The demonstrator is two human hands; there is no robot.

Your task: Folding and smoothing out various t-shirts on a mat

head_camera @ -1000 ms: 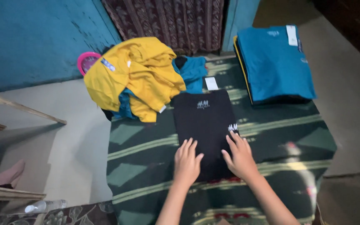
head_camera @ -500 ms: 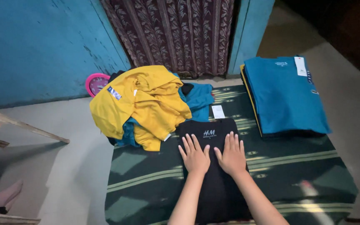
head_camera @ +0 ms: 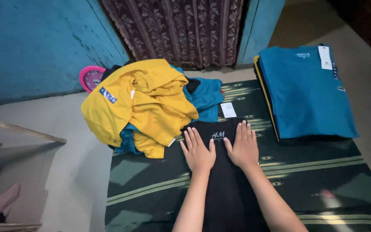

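A black shirt (head_camera: 228,189) lies folded lengthwise on a dark green striped mat (head_camera: 323,172). My left hand (head_camera: 198,150) presses flat on its upper left part, fingers spread. My right hand (head_camera: 243,146) lies flat beside it on the upper right part, near the collar. A white tag (head_camera: 227,110) sticks out past the shirt's top edge. Neither hand grips anything.
A heap of unfolded yellow shirts (head_camera: 138,103) over blue ones (head_camera: 205,96) lies to the left. A stack of folded shirts, teal one on top (head_camera: 308,92), sits at right. A pink clock (head_camera: 92,77) leans by the blue wall. A patterned curtain (head_camera: 177,30) hangs behind.
Both hands slid up the black shirt from its lower part to near the collar, coming closer together. The view has moved in and tilted slightly.
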